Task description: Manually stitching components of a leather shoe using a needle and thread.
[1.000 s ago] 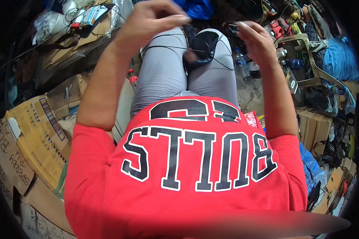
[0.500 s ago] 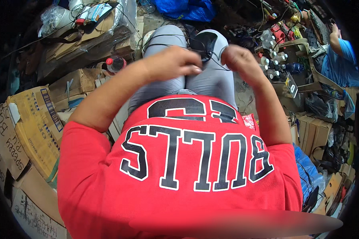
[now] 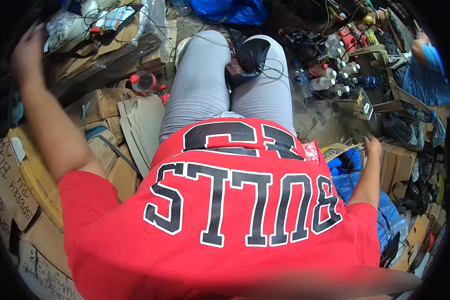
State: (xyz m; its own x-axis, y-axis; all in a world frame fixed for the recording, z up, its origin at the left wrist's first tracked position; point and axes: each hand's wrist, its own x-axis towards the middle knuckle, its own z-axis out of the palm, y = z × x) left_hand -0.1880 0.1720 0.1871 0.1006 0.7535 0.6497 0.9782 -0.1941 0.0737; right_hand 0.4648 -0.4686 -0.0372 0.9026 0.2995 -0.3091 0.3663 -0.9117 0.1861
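While the black device [image 3: 248, 60] lies unheld between the grey-clad knees, the left hand [image 3: 26, 46] is raised, fingers loosely spread, the right hand [image 3: 371, 146] hangs open, so regrasping would best use both hands.

Brown cardboard boxes [image 3: 15, 175] w/ black handwriting stacked at 9 o'clock, running down to 7 o'clock. Flattened cardboard sheets [image 3: 140, 127] lean just right of them, approx 10 o'clock from centre. Small red-capped plastic bottle w/ red label [image 3: 144, 81] sits at 11 o'clock, beside a cardboard tray holding clear plastic bags [image 3: 65, 25] & a printed packet. Cluster of small white-capped bottles [image 3: 335, 75] at 1 o'clock. Little white-and-black tag [image 3: 366, 106] at 2 o'clock on an open box edge. More brown cartons [image 3: 400, 165] at 3 o'clock. Red printed pouch [image 3: 311, 150] near centre-right.
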